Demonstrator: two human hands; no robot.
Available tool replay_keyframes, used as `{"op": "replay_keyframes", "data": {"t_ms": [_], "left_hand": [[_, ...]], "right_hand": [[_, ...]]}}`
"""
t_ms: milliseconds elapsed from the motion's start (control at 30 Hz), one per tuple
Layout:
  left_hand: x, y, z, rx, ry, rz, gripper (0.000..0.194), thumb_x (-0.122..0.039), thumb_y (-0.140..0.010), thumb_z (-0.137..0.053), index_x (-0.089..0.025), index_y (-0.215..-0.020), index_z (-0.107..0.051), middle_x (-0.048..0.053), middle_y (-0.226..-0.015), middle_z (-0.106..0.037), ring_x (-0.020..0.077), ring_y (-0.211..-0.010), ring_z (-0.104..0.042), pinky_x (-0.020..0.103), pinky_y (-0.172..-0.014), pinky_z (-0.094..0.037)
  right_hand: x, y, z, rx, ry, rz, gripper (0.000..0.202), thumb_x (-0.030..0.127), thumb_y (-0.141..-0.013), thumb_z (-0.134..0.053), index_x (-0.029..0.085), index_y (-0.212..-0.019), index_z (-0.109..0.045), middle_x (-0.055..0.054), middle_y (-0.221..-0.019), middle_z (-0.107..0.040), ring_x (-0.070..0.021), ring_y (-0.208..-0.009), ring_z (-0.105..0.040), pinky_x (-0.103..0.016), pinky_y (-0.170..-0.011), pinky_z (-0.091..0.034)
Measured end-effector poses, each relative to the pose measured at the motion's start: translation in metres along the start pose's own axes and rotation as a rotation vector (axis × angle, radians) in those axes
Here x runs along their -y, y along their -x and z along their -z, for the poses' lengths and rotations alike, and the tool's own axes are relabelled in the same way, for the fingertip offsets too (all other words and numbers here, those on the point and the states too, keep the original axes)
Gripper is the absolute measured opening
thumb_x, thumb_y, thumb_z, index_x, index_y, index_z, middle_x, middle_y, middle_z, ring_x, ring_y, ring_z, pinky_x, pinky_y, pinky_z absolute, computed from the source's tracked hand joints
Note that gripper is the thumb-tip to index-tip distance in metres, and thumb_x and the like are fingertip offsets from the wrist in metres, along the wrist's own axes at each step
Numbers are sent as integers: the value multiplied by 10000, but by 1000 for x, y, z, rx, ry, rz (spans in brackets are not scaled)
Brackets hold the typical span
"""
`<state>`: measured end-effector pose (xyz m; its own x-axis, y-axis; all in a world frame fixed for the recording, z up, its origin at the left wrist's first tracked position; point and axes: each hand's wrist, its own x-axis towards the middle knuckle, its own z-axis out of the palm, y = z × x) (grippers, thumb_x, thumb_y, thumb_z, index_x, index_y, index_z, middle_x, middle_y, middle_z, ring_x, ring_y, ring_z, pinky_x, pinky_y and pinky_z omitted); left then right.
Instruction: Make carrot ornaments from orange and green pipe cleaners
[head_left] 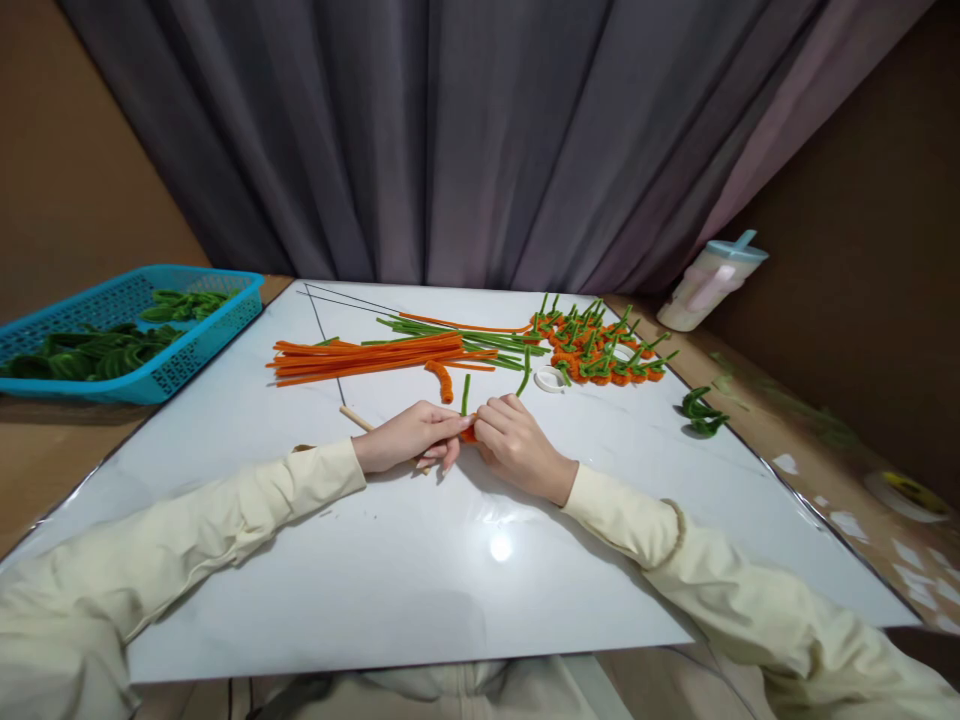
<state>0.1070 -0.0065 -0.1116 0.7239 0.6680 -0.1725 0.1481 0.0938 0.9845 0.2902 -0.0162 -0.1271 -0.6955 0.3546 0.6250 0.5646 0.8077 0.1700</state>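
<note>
Above the white tabletop my left hand [416, 437] and my right hand [519, 447] meet, fingers pinched together. Between them shows a bit of an orange pipe-cleaner piece [468, 434], mostly hidden by the fingers. A green pipe-cleaner stem [466, 394] sticks up at the fingertips. Another green pipe cleaner [524, 371] rises just behind my right hand; whether that hand grips it I cannot tell. Beneath my left hand and wrist lies a thin wooden stick [355, 418]. A curled orange pipe-cleaner piece [442, 382] rests just beyond my hands.
Orange pipe cleaners [367, 357] and green ones [427, 330] lie behind my hands. Orange pieces with green stems [592, 345] cluster at back right, by a white ring [550, 379]. Green loops [703, 412] lie right. A blue basket [169, 367] stands left, a tumbler [709, 285] right.
</note>
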Motion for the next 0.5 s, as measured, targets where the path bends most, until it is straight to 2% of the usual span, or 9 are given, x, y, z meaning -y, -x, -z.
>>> {"op": "replay_keyframes", "data": {"t_ms": [333, 500], "left_hand": [[1, 0, -2, -24, -70, -31, 471, -436, -877, -427, -120, -538, -507, -52, -410, -363, 40, -337, -323, 186, -379, -261], [-2, -1, -5, -35, -21, -2, 445, -463, -873, -419, -135, -580, -488, -54, -402, -384, 44, -325, -313, 185, -363, -271]], "right_hand": [[-1, 1, -1, -8, 4, 17, 224, 36, -796, -415, 162, -617, -462, -26, -614, -477, -155, -622, -376, -290, -608, -281], [-3, 0, -1, -9, -32, -6, 218, 87, -842, -422, 164, -644, -467, -24, -621, -485, -153, -617, -389, -288, -615, -298]]}}
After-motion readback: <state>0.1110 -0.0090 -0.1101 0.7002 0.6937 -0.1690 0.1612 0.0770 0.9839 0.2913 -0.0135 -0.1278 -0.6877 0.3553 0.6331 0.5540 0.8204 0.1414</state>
